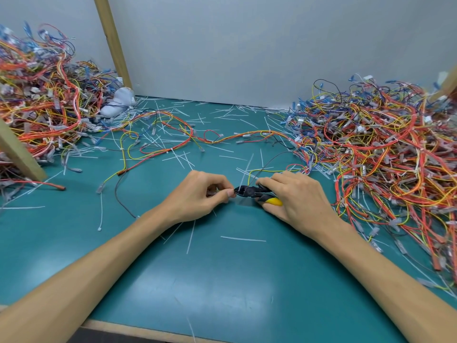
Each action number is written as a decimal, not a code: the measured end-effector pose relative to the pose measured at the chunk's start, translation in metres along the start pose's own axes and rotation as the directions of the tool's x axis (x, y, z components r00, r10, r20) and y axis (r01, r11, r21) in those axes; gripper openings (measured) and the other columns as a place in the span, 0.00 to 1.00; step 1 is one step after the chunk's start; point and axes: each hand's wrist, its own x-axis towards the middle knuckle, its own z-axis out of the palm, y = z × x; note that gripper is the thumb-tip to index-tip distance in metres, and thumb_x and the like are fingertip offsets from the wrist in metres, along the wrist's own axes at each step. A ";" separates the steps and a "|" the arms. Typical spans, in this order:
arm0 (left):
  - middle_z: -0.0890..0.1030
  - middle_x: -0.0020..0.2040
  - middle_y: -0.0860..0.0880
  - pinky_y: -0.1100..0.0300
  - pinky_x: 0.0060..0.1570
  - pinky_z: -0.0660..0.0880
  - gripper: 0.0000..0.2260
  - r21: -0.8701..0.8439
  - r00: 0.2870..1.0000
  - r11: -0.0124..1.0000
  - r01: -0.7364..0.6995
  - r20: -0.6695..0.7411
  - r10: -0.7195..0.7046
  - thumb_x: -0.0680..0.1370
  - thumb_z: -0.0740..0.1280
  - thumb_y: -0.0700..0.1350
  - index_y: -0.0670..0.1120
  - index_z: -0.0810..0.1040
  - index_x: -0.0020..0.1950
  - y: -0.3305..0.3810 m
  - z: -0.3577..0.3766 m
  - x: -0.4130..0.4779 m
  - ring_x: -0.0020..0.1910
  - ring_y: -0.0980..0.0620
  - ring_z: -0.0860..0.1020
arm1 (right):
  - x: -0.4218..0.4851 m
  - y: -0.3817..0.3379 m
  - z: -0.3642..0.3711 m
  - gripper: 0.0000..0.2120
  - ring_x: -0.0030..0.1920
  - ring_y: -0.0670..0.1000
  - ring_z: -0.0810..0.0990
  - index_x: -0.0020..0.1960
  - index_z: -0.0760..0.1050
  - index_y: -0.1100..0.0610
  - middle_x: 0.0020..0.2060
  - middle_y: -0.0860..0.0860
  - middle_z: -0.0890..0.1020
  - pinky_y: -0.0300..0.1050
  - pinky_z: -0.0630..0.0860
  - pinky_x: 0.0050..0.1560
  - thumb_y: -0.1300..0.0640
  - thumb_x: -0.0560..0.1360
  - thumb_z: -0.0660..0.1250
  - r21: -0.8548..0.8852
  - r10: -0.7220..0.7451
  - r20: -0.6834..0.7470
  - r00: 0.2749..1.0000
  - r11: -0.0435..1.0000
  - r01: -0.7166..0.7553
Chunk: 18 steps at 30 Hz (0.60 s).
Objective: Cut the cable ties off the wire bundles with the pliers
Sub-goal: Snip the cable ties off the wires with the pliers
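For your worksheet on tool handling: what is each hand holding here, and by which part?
The right hand grips the pliers by their handles; the left hand pinches thin wires right at the pliers' tip.

The left forearm (pixel 99 263) is bare from the near left edge up to the wrist. It is long and slender, with smooth skin. The right forearm (pixel 371 258) is bare likewise, from the near right edge to its wrist. The left hand (pixel 200 194) and the right hand (pixel 294 196) are bare too. A short, trimmed thumbnail (pixel 231 193) shows on the left hand, and knuckles ridge the back of the right hand.
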 end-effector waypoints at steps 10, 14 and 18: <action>0.81 0.34 0.55 0.67 0.29 0.63 0.07 -0.072 0.999 0.996 0.044 0.004 -0.043 0.78 0.67 0.42 0.54 0.82 0.45 -0.001 -0.002 0.002 0.27 0.58 0.66 | 0.000 -0.002 0.005 0.22 0.44 0.56 0.77 0.49 0.76 0.57 0.42 0.51 0.81 0.49 0.74 0.43 0.38 0.71 0.70 0.082 0.095 -0.053 0.994 0.993 -0.090; 0.81 0.34 0.57 0.63 0.30 0.64 0.09 -0.038 0.999 0.999 0.036 0.002 -0.036 0.78 0.67 0.42 0.56 0.80 0.43 0.000 -0.001 0.002 0.27 0.57 0.67 | -0.002 -0.006 0.009 0.21 0.47 0.54 0.76 0.52 0.79 0.56 0.43 0.50 0.79 0.49 0.75 0.46 0.38 0.72 0.69 0.141 0.136 -0.041 0.990 0.982 -0.129; 0.81 0.33 0.59 0.63 0.31 0.66 0.09 -0.027 0.999 0.999 0.032 0.010 -0.032 0.79 0.67 0.43 0.56 0.80 0.43 0.000 -0.002 0.001 0.28 0.57 0.68 | -0.002 -0.009 0.011 0.18 0.46 0.54 0.78 0.49 0.80 0.54 0.41 0.49 0.79 0.47 0.73 0.42 0.40 0.73 0.69 0.155 0.146 -0.013 0.989 0.978 -0.143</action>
